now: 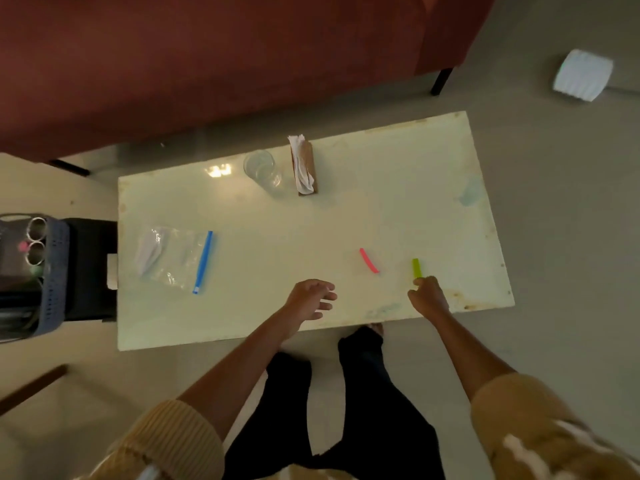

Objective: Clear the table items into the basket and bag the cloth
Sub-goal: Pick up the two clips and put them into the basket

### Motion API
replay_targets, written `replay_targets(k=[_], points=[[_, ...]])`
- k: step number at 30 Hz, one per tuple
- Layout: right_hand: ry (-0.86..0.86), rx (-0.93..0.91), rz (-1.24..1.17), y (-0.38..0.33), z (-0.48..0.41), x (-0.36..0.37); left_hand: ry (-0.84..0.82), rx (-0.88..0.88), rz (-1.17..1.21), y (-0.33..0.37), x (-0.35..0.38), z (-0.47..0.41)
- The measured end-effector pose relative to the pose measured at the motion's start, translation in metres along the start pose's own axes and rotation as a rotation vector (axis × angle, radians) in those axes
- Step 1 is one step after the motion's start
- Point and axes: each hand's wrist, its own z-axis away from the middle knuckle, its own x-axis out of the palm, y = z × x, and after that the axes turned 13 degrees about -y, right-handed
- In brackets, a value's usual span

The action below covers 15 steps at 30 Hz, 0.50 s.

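On the pale table (398,202) lie a green clip (416,267), a pink clip (368,260) and a clear plastic bag (169,256) with a blue seal strip and a white cloth inside. A drinking glass (260,167) and a wooden napkin holder (303,167) stand near the far edge. My right hand (427,295) pinches the near end of the green clip. My left hand (310,297) hovers over the table's near edge, fingers loosely spread, holding nothing. A blue-grey basket (55,268) with several items sits off the table's left end.
A dark red sofa (207,64) runs along the far side. The basket rests on a black stand (90,268). A white folded thing (583,75) lies on the floor at the far right. My legs stand at the table's near edge.
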Motion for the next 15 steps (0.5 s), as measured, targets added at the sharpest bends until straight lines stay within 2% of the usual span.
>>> replay_targets(k=[4,7,11,15], points=[[-0.112,0.000,0.238,0.008,-0.033,0.006,0.040,-0.039,0.002,-0.001,0.004,-0.022],[-0.117,0.008,0.317,0.011,-0.045,0.014,0.062,-0.060,0.003,0.000,0.006,-0.031],[-0.114,-0.024,0.200,0.006,-0.041,0.013,0.071,-0.067,0.006,0.003,0.011,-0.028],[-0.110,-0.301,0.011,-0.023,-0.013,0.005,0.071,-0.029,0.038,0.015,0.013,-0.024]])
